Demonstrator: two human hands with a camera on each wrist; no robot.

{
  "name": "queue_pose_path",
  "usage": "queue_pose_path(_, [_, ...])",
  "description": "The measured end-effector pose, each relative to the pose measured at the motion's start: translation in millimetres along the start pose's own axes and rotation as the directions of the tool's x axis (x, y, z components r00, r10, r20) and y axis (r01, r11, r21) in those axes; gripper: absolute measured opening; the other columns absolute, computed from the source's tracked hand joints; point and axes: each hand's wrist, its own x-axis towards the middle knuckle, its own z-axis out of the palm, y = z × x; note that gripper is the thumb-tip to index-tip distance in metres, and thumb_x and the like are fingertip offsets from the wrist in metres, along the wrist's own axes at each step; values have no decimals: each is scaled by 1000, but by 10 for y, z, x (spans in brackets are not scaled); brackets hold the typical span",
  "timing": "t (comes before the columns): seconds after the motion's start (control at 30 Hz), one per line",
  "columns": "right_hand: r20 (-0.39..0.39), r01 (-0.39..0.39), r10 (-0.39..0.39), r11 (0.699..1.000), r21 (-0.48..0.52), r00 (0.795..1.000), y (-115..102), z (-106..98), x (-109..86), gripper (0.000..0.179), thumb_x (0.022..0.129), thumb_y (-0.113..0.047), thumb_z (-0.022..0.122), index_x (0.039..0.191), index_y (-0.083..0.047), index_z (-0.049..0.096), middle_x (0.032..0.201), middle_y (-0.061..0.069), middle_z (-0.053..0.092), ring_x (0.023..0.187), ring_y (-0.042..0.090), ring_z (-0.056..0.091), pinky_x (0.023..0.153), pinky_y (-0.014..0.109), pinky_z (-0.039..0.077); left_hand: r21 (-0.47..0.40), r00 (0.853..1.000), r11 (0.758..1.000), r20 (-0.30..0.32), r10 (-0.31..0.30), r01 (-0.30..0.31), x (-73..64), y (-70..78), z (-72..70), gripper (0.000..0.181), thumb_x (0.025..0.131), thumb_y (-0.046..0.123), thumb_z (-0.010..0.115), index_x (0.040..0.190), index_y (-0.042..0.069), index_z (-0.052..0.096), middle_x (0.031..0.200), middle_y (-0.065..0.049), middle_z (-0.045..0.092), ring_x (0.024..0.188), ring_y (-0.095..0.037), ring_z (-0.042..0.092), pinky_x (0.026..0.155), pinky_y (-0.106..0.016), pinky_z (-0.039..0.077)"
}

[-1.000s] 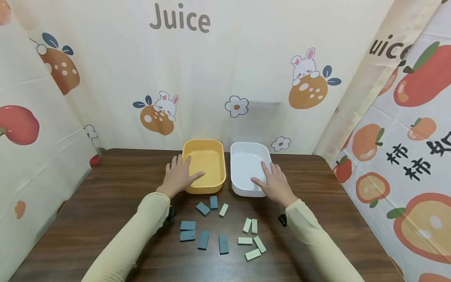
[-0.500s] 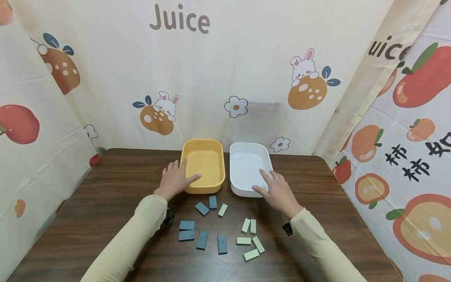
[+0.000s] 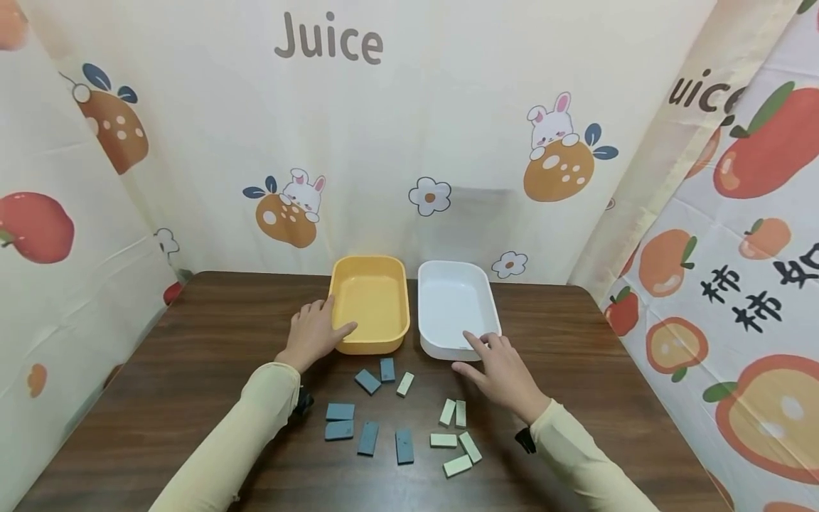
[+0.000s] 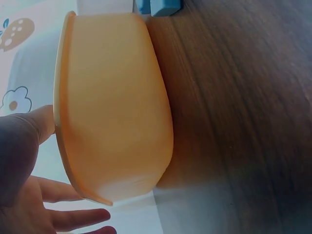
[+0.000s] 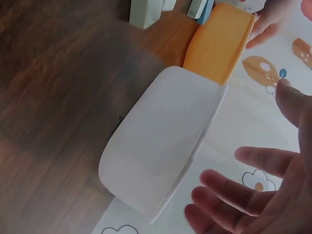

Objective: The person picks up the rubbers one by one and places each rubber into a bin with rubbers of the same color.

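Fingers (image 5: 239, 191) spread wide, the left hand (image 3: 311, 334) partly hides a yellow tub (image 3: 374, 302), contact unclear, and the right hand (image 3: 508, 377) the near corner of a white tub (image 3: 453, 302), both tubs on a brown table (image 3: 224, 320), blue blocks (image 3: 367, 439) and cream blocks (image 3: 443, 441) nearer, printed curtains (image 3: 384, 128) behind.

Fruit-printed cloth (image 3: 397, 121) on three sides of a wooden table (image 3: 205, 355) makes this a curtained booth.

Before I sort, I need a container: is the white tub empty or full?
Empty, as far as the head view shows: the white tub shows a bare floor, though the right hand hides a near corner.
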Motion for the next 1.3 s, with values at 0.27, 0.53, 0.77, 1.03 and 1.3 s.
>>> queue_pose_path(0.27, [3, 65, -65, 998, -2, 998, -37, -30, -56, 56, 85, -43, 71, 129, -9, 63, 97, 7, 61, 82, 17, 51, 69, 34, 46, 9, 999, 1000, -49, 14, -13, -16, -11, 13, 76, 94, 49, 55, 147, -3, 38, 139, -30, 48, 127, -48, 43, 102, -65, 35])
queue_pose_path(0.53, [121, 113, -116, 993, 25, 986, -23, -2, -86, 49, 87, -40, 70, 124, -9, 65, 108, 8, 66, 98, 24, 62, 83, 42, 52, -2, 997, 1000, -70, -14, 14, -21, -43, 47, 72, 94, 47, 56, 144, -3, 43, 135, -29, 52, 123, -46, 47, 102, -63, 36])
queue_pose_path(0.77, [209, 111, -120, 992, 53, 971, -1, 72, -146, 47, 85, -39, 72, 119, -8, 67, 113, 8, 67, 101, 24, 64, 86, 43, 52, -7, 997, 1000, -78, -9, 8, -25, -49, 62, 68, 95, 45, 56, 142, -3, 45, 134, -29, 53, 121, -47, 48, 101, -63, 37])
queue_pose_path(1.03, [325, 109, -131, 990, 85, 937, 6, 129, -177, 47, 83, -40, 74, 115, -7, 67, 92, 0, 64, 74, 9, 53, 64, 30, 45, -14, 997, 1000, -83, -9, 8, -29, -65, 68, 65, 95, 40, 57, 141, -4, 46, 132, -28, 54, 120, -46, 50, 100, -62, 38])
queue_pose_path(1.3, [391, 93, -143, 985, 144, 909, -11, 184, -209, 39, 81, -33, 77, 110, -8, 68, 73, -5, 53, 65, 5, 42, 55, 23, 34, -11, 995, 1000, -96, -1, 0, -25, -81, 76, 60, 96, 35, 57, 140, -3, 48, 130, -28, 55, 118, -46, 51, 97, -61, 41])
